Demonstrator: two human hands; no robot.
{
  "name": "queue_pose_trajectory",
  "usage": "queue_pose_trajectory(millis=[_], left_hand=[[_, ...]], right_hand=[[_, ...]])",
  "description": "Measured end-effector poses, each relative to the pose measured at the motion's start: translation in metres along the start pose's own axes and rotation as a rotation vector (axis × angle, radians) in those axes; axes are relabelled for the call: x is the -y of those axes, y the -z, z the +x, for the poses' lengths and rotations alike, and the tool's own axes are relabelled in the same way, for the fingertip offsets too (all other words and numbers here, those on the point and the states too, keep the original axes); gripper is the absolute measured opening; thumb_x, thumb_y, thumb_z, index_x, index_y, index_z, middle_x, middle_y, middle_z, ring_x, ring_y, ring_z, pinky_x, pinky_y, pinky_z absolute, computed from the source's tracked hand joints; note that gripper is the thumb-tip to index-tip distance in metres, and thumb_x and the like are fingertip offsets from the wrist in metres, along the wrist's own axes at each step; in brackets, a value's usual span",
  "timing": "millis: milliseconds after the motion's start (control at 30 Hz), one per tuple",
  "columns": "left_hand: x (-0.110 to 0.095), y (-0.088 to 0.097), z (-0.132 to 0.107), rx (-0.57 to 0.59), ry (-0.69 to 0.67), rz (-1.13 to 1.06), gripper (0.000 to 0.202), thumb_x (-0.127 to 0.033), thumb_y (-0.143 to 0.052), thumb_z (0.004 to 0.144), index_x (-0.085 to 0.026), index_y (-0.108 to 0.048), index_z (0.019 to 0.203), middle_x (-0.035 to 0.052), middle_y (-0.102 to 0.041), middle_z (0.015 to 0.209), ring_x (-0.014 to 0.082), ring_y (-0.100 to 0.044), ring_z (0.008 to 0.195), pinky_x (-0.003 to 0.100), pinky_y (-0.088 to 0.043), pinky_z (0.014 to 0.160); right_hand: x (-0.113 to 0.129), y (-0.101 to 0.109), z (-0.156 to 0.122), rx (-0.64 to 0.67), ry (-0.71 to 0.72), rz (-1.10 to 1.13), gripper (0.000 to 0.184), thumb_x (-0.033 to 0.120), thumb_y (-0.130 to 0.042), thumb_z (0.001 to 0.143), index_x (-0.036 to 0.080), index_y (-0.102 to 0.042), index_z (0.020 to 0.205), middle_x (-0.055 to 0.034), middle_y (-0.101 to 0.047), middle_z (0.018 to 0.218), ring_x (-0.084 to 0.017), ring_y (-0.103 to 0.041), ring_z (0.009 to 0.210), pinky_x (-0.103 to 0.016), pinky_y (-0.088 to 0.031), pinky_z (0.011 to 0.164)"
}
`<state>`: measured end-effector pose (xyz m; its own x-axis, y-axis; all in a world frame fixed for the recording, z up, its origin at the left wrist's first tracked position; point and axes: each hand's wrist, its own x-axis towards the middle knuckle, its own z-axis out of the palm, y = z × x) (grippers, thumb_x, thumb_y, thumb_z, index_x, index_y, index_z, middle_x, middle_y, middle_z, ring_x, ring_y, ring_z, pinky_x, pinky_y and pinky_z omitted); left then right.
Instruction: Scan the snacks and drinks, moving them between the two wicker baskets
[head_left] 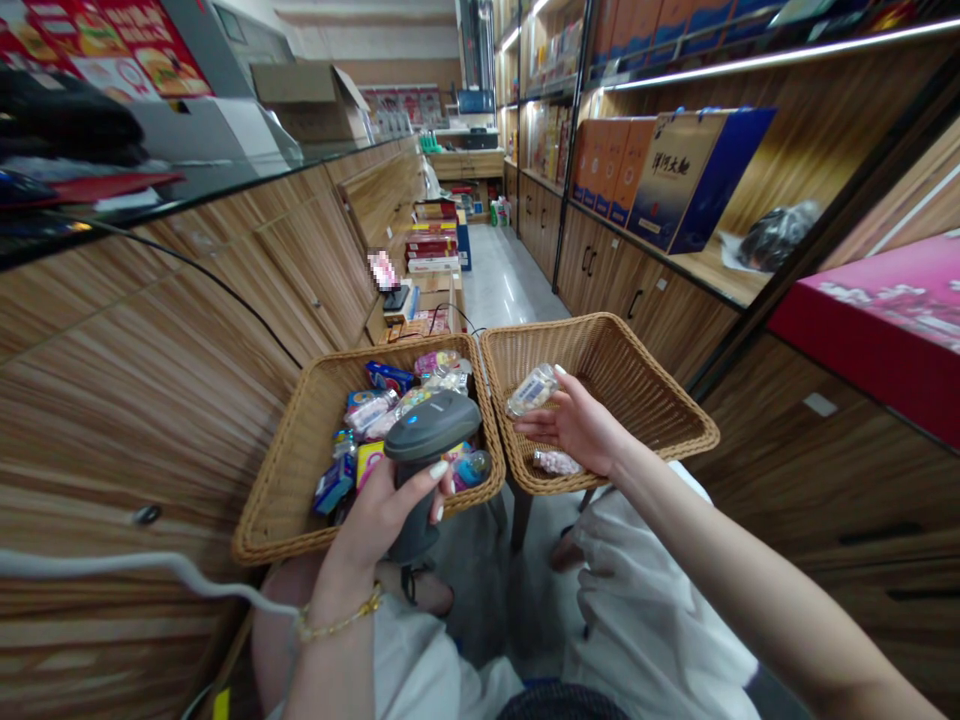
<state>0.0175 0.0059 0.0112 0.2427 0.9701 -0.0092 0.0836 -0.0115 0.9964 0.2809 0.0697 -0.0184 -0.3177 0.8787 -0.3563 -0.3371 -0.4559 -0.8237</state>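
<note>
My left hand point(382, 515) is wrapped round the handle of a dark grey barcode scanner point(433, 424), its head over the left wicker basket point(277, 470). In that basket lie several small packets and bottles, among them a blue packet point(388, 377). Over the right wicker basket point(630, 370), my right hand point(581, 425) holds a small clear candy bottle point(532, 391) between thumb and fingers. The bottle's white barcode label faces up. Below this hand, a pack of pinkish-white candy point(556, 462) rests at the near side of the right basket.
Wooden cabinets point(187, 330) and a glass counter run along the left. Shelves with gift boxes point(675, 180) line the right, beside a pink box point(892, 310). A phone on a stand point(384, 272) and stacked boxes point(433, 245) are ahead. A pale cable point(135, 565) crosses at lower left.
</note>
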Motion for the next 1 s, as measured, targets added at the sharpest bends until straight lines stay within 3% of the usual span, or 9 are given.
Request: queue_pose_trajectory(millis=[267, 533, 767, 1000], left_hand=[[0.004, 0.002, 0.0, 0.02, -0.01, 0.023, 0.032, -0.046, -0.071, 0.086, -0.016, -0.068, 0.075, 0.0031, -0.067, 0.066, 0.014, -0.056, 0.049, 0.026, -0.047, 0.051], [0.0, 0.002, -0.001, 0.029, -0.013, 0.015, 0.032, -0.045, -0.071, 0.086, -0.016, -0.069, 0.072, 0.0029, -0.067, 0.064, 0.0144, -0.056, 0.049, 0.027, -0.047, 0.051], [0.002, 0.004, -0.002, 0.033, -0.006, -0.019, 0.028, -0.042, -0.072, 0.085, -0.017, -0.07, 0.074, 0.0027, -0.068, 0.066, 0.0144, -0.056, 0.049, 0.027, -0.047, 0.05], [0.001, 0.003, -0.002, 0.045, -0.014, -0.027, 0.028, -0.041, -0.072, 0.085, -0.015, -0.069, 0.074, 0.0029, -0.068, 0.066, 0.0136, -0.056, 0.049, 0.026, -0.047, 0.05]], right_hand=[[0.001, 0.008, 0.008, -0.008, -0.008, 0.008, 0.061, 0.081, -0.037, 0.094, 0.025, -0.055, 0.108, -0.0115, -0.077, 0.107, -0.026, -0.073, 0.105, -0.044, -0.049, 0.102], [0.001, -0.01, 0.008, -0.033, 0.035, 0.069, 0.039, 0.059, -0.047, 0.098, 0.024, -0.06, 0.108, -0.0051, -0.076, 0.091, -0.021, -0.073, 0.085, -0.036, -0.053, 0.093], [-0.002, -0.015, 0.01, -0.042, 0.042, 0.079, 0.048, 0.065, -0.042, 0.101, 0.022, -0.063, 0.101, -0.0058, -0.074, 0.086, -0.019, -0.069, 0.077, -0.03, -0.053, 0.076], [-0.002, -0.015, 0.01, -0.051, 0.049, 0.098, 0.045, 0.062, -0.048, 0.1, 0.02, -0.063, 0.106, -0.0084, -0.075, 0.091, -0.019, -0.069, 0.077, -0.03, -0.052, 0.077]])
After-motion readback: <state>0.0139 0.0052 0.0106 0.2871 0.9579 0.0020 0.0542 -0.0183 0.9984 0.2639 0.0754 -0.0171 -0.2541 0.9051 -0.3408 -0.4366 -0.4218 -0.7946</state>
